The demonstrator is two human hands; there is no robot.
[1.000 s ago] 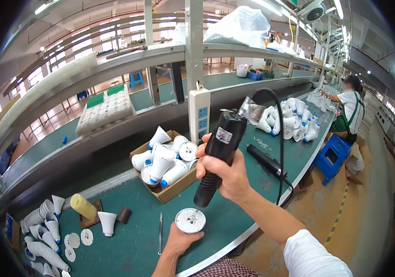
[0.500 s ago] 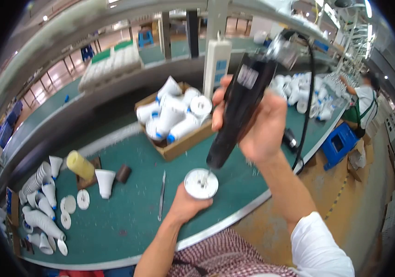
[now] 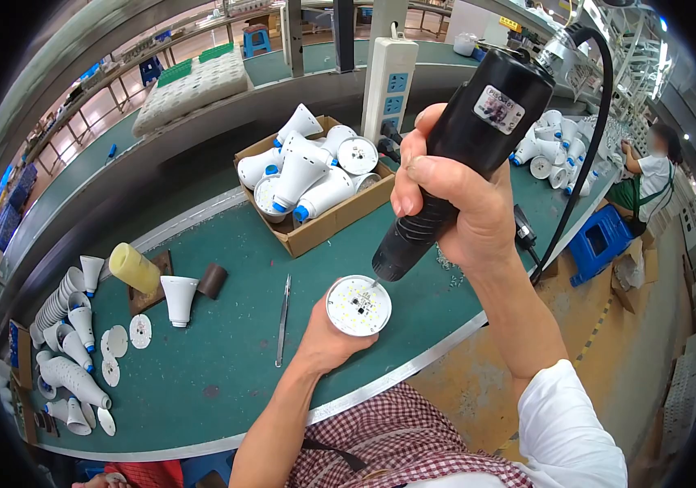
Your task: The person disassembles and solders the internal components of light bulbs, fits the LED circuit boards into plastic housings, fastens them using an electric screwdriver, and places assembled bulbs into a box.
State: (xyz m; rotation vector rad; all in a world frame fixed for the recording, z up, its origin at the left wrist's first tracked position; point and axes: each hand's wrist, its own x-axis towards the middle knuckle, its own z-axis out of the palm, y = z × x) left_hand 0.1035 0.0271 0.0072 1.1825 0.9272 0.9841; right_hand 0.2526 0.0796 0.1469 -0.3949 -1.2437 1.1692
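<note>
My left hand (image 3: 330, 337) is wrapped round a white LED bulb body (image 3: 349, 317) above the green bench, its round LED board facing up. In my right hand (image 3: 478, 199) is a black electric screwdriver (image 3: 490, 93), tilted, with its cable leaving the top. Its bit reaches down to the upper right part of the board; whether a screw sits under it is too small to tell. A pair of tweezers (image 3: 283, 325) lies on the bench left of my left hand. Behind, a cardboard box (image 3: 315, 237) holds several white bulbs with blue caps.
On the left stand a yellow roll (image 3: 135, 268), a white bulb housing (image 3: 178, 301), a brown cylinder (image 3: 213, 281), loose round boards (image 3: 140, 332) and stacked housings (image 3: 63, 297). A power strip (image 3: 394, 81) rises behind. At right are another screwdriver (image 3: 524, 228), a blue stool (image 3: 602, 244) and a co-worker (image 3: 653, 175).
The view has shifted slightly. The screwdriver is still tilted with its bit at the board's upper right; my left hand keeps the bulb in about the same place.
</note>
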